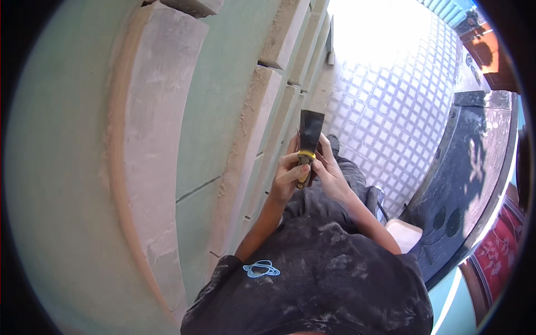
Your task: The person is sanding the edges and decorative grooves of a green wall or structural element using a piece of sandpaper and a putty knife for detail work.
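In front of my torso, a putty knife (312, 130) with a dark, wide blade and a yellow-and-black handle points away from me. My left hand (289, 173) is closed around the handle, its thumb lying on top. On the other side my right hand (333, 176) pinches near the handle, with its fingers behind the blade. A thin reddish-brown piece shows in part behind the handle, mostly hidden by the fingers; I cannot tell what it is. Both hands are above my dusty dark trousers (347, 167).
Close on the left is a pale green wall (222, 104) with thick projecting plaster mouldings (163, 104). Tiled floor (377, 113) lies ahead, in strong glare farther off. A dark slab (448, 188) runs along the right, near a pale plastic object (404, 234) and red patterned fabric (498, 251).
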Motion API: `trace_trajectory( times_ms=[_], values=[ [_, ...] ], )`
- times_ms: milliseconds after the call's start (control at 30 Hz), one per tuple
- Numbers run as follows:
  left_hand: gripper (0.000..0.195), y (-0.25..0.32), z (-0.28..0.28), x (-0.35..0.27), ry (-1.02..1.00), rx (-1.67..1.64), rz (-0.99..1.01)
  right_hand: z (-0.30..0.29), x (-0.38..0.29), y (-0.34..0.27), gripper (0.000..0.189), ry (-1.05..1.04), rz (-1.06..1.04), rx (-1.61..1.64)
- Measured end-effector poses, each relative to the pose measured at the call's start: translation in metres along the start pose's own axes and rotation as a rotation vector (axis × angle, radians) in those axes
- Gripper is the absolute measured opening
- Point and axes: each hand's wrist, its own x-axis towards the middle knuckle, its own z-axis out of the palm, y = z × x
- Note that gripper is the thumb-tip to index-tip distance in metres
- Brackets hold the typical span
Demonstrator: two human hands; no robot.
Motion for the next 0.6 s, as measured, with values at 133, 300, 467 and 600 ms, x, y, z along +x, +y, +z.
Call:
trace_trajectory(
  times_ms=[133,300,467,600],
  values=[
    [0.028,0.0,0.007,0.005,0.07,0.116,-0.086,-0.031,0.008,-0.012,0.072,-0.182,0.097,-0.529],
    [0.023,0.003,0.017,0.011,0.238,0.389,-0.05,-0.034,0.027,-0.036,0.065,-0.304,0.071,-0.195],
    [0.032,0.004,0.033,0.017,0.366,0.805,0.194,-0.033,0.072,-0.03,0.035,0.013,0.129,-0.214],
    [0.035,0.007,0.036,0.034,0.49,1.086,0.219,-0.011,0.114,-0.023,0.022,0.138,0.207,0.177]
  ],
)
